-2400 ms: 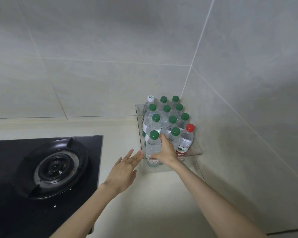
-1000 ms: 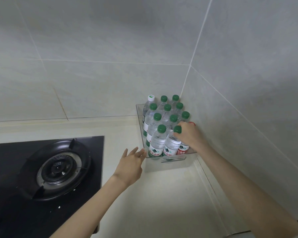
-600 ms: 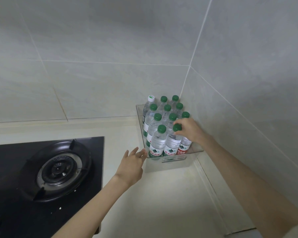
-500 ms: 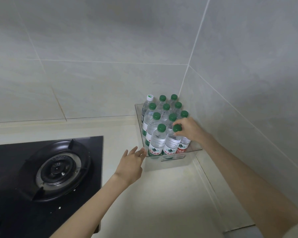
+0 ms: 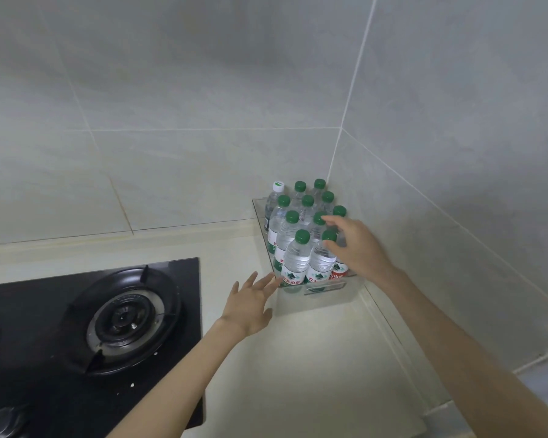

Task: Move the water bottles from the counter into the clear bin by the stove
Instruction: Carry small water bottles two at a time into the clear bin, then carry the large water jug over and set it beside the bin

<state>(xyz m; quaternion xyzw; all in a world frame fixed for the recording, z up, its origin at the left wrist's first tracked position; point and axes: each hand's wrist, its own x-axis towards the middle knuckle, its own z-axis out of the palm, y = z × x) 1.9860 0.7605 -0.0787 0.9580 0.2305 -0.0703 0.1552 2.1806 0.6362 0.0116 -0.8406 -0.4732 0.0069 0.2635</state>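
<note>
A clear bin point(image 5: 317, 300) stands in the counter's corner against the tiled walls, packed with several upright water bottles, mostly green-capped point(image 5: 295, 263), one white-capped point(image 5: 278, 184) at the back left. My right hand point(image 5: 358, 251) hovers over the bin's front right with fingers spread and loose, by the green caps. It covers the top of a red-labelled bottle point(image 5: 339, 275). My left hand point(image 5: 250, 306) is flat and open, fingertips at the bin's front left corner.
A black gas stove point(image 5: 124, 317) with a round burner lies left of the bin on the cream counter point(image 5: 298, 374). A second burner knob area shows at the bottom left. Tiled walls close in behind and to the right.
My right hand set a green-capped bottle into the bin's front row, moved to the red-labelled bottle's top, and now its fingers have spread loose. My left hand stayed by the bin's corner.
</note>
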